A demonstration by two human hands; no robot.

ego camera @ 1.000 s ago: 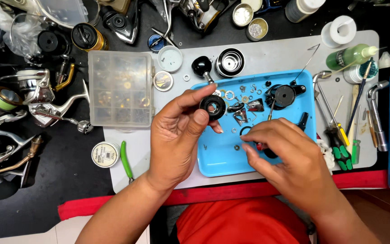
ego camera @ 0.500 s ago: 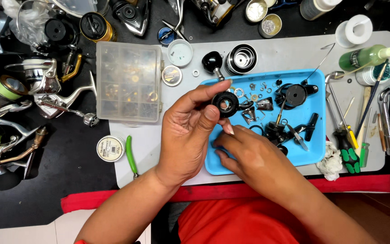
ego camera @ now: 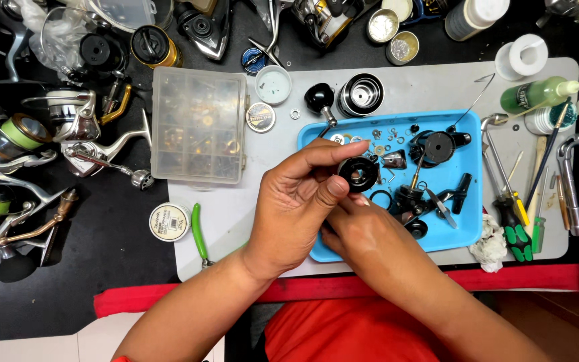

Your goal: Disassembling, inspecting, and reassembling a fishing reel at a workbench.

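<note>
A black round reel part (ego camera: 358, 173) with a hole through its middle sits above the left half of the blue tray (ego camera: 467, 231), held up off it. The left hand (ego camera: 296, 204) pinches it: thumb tip pressed against its lower left edge, forefinger stretched along its top rim, the other fingers curled beneath. The right hand (ego camera: 363, 231) lies just under and behind the left, its fingers tucked up against the underside of the part; how it grips, or whether it holds anything of its own, cannot be told, since the left hand covers its fingertips.

In the tray to the right of the part lie small washers (ego camera: 387, 139), a silvery bracket (ego camera: 395, 159), a black rotor (ego camera: 439, 147), and dark reel pieces (ego camera: 415, 201) near the tray's middle. Just above the tray on the grey mat (ego camera: 263, 167) stand a black knob (ego camera: 318, 99) and a metal spool (ego camera: 360, 94). Left of the hands lies a clear compartment box (ego camera: 199, 125), with a small round tin (ego camera: 261, 117) beside it, a line spool (ego camera: 169, 222) and green-handled pliers (ego camera: 200, 234) lower down. Right of the tray are screwdrivers (ego camera: 514, 224), a wad of tissue (ego camera: 489, 247) and a green bottle (ego camera: 537, 94). Several fishing reels (ego camera: 15, 137) crowd the dark table at far left
</note>
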